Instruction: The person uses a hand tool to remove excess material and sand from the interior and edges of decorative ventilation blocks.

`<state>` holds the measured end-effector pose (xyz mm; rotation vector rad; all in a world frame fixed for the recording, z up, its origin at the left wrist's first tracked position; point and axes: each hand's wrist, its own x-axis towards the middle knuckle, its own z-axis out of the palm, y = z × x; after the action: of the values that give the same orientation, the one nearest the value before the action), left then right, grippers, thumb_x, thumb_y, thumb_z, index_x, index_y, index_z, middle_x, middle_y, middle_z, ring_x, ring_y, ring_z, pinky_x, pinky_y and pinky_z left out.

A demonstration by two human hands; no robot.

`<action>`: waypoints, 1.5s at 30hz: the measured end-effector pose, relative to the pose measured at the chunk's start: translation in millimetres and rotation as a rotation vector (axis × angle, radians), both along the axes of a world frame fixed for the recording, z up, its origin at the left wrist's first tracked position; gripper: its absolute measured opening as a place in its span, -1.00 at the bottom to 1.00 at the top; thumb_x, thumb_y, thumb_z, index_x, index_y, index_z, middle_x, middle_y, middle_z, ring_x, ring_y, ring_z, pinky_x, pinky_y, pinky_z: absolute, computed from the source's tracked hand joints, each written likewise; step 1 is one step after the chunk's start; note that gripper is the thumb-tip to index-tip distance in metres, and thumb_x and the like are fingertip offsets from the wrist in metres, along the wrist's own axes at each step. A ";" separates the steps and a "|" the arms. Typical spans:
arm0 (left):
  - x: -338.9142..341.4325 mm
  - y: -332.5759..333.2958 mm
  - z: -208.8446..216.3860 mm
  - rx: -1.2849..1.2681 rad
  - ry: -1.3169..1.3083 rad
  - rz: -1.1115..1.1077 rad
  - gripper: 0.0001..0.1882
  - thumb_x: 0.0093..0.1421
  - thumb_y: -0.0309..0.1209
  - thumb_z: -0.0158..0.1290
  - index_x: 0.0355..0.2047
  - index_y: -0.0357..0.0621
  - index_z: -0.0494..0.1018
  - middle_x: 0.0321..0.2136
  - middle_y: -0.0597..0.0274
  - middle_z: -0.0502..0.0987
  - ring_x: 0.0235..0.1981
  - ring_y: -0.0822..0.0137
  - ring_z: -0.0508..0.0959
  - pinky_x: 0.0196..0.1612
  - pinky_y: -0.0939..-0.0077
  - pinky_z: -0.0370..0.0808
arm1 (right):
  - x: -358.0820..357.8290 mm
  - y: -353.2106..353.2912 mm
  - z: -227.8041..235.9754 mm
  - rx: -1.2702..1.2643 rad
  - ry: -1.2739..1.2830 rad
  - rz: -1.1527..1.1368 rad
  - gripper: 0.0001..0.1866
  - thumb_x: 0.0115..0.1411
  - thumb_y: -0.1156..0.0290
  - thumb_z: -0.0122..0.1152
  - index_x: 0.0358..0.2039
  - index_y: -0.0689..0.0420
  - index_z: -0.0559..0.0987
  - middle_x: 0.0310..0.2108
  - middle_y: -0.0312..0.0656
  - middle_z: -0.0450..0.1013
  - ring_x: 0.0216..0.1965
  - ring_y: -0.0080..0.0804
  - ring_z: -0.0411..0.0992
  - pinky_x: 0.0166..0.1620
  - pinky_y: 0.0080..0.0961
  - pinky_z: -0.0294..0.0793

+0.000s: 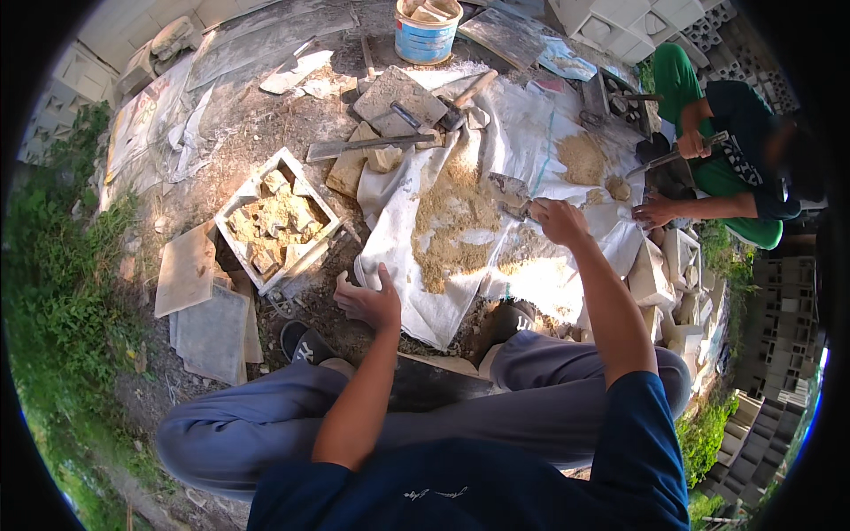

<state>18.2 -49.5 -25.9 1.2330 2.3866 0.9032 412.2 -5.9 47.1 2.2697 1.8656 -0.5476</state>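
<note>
My right hand [560, 221] is wrapped round the handle of a trowel [508, 192]. Its flat, dusty blade points left, over the edge of a heap of yellowish sandy powder [452, 217] spread on a white woven sack [390, 243]. Beside the sack's near left edge is my left hand [369, 303], fingers curved and apart, with nothing seen in it. To its upper left stands a white square mould frame [316, 241] filled with broken yellowish lumps [276, 217].
Beyond the sack lie a hammer [472, 93], a stone slab [398, 102] and a flat bar [367, 146]. A blue bucket [425, 40] stands at the back. At right a co-worker [739, 159] crouches with a tool. Flat boards [212, 327] lie left; pale blocks [651, 274] right.
</note>
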 end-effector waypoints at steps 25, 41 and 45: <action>9.0 41.2 -10.0 -0.091 -1.241 -0.001 -0.57 0.38 -0.58 0.08 0.22 -0.44 0.33 0.09 -0.03 0.53 0.07 0.14 0.59 0.09 0.17 0.57 | -125.2 -82.4 -60.5 0.212 0.447 -0.433 -0.74 0.37 0.20 0.18 -0.02 0.00 0.59 -0.20 0.12 0.60 -0.13 0.22 0.56 -0.12 -0.01 0.55; 39.9 54.1 9.7 -0.154 -1.041 -0.101 -0.50 0.33 -0.60 0.12 0.25 -0.46 0.32 0.13 -0.03 0.54 0.08 0.18 0.58 0.15 0.30 0.48 | -181.0 -83.0 -76.5 0.221 0.523 -0.683 -0.66 0.31 0.18 0.22 0.02 0.05 0.62 -0.19 0.20 0.61 -0.10 0.30 0.55 -0.01 0.02 0.54; 9.3 60.9 -17.9 -0.133 -0.916 -0.059 -0.58 0.31 -0.64 0.03 0.18 -0.44 0.42 0.06 0.00 0.58 0.02 0.19 0.60 0.10 0.35 0.48 | -191.4 -51.9 -53.2 0.203 0.514 -0.654 -0.67 0.39 0.10 0.08 0.03 -0.05 0.60 -0.17 0.24 0.60 -0.08 0.30 0.56 -0.02 0.13 0.54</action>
<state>27.5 11.4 -43.9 0.6159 1.6264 0.9833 220.8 -57.8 -6.0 3.1130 1.3332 -1.1665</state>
